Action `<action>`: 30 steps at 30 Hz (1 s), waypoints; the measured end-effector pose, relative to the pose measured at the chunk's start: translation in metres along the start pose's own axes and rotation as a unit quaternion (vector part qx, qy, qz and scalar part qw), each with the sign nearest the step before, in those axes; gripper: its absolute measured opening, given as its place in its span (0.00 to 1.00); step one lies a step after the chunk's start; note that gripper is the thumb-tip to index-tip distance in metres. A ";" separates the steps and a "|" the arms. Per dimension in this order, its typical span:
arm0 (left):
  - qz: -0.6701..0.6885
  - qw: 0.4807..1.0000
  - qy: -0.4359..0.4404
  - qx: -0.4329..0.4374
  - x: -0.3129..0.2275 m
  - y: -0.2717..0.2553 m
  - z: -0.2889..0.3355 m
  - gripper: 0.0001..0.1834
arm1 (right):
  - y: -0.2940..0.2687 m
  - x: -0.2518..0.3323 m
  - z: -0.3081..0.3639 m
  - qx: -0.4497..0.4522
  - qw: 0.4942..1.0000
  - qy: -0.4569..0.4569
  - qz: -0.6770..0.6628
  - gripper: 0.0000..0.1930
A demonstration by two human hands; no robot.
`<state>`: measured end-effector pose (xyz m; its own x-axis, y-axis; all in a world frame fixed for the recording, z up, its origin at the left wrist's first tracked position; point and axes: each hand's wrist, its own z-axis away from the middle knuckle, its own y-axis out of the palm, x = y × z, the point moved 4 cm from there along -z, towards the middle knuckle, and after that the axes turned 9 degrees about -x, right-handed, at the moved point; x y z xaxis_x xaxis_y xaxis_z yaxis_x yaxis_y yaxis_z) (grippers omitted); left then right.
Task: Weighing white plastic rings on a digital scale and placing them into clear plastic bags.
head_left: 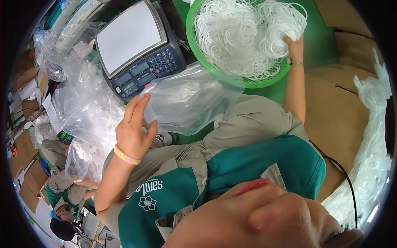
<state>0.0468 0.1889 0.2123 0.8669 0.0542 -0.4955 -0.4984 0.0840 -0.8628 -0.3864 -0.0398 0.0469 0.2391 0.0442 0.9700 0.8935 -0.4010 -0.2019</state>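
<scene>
Basically: bunch (285,29) upper R, bag (186,107) lower L

R hand (294,44) is shut round the bunch of white rings, at the R side of the green basket (256,84); thumb shows on the near edge, fingers mostly hidden under the rings, so can't tell how many it has. More loose rings (227,33) fill the basket to its L.

L hand (134,124) is at the bag's L end: fingers bent a bit, thumb well apart from the fingertips, i.e. a loose, part-open grip. Fingertips look to be on the plastic; can't tell if any of it is pinched.

Key relation: from the bunch, the bag lies down & to the L, w/ the near part of the basket btwn. Bag's long axis runs roughly L–R, rising a little toward the basket; its R end reaches the near rim. Can't tell which end is the mouth, or if the pale stuff showing thru is inside.

L hand is nearer the bag, R hand has the bunch. Scale (138,49) sits just beyond the bag, up-L; R knee (256,113) is just on the near side of the basket.
</scene>
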 end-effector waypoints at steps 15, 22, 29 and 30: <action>0.010 0.995 0.065 -0.078 0.013 0.014 -0.040 0.34 | 0.007 -0.031 0.033 0.084 0.986 -0.054 0.132 0.25; 0.277 0.948 -0.100 0.123 -0.007 0.008 -0.075 0.35 | -0.012 0.025 0.033 0.041 0.994 -0.008 -0.101 0.28; 0.313 0.944 0.085 0.063 -0.002 -0.003 -0.054 0.41 | 0.053 0.160 0.067 0.168 0.924 0.017 -0.343 0.26; 0.303 0.924 0.232 -0.032 0.000 -0.005 -0.045 0.41 | 0.065 0.181 0.074 0.194 0.909 0.009 -0.369 0.25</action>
<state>0.0493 0.1436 0.2127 0.3449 -0.3619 -0.8661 -0.9047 0.1178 -0.4095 -0.2564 0.0101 0.1988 -0.4830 0.1543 0.8619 0.8756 0.0855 0.4754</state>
